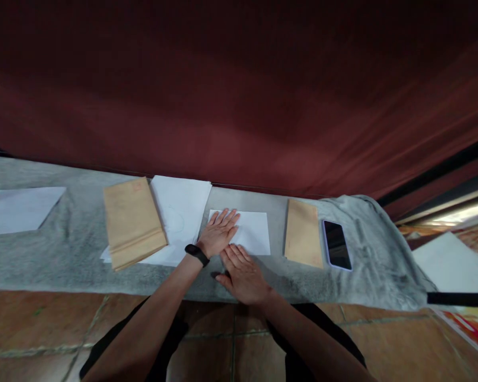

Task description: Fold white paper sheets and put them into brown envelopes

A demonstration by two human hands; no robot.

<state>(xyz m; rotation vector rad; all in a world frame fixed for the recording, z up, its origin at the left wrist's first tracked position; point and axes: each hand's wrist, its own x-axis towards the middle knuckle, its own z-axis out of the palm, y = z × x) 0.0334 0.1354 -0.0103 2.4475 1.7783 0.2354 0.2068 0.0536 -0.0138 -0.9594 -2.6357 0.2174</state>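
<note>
Plainly, the left grip point(218, 234) lay flat, fingers slightly spread, over the left end of the paper point(255, 233). The right grip point(244, 274), open with its thumb apart, had fingertips at the near edge. The paper extended rightward of the left grip.

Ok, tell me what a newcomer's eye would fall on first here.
Most likely the left hand, spread on the white paper at the middle with a black band on its wrist, and the right hand at the paper's near edge. Next, perhaps, the dark red fabric across the top, then the phone on the grey cloth, towards the right.
</note>
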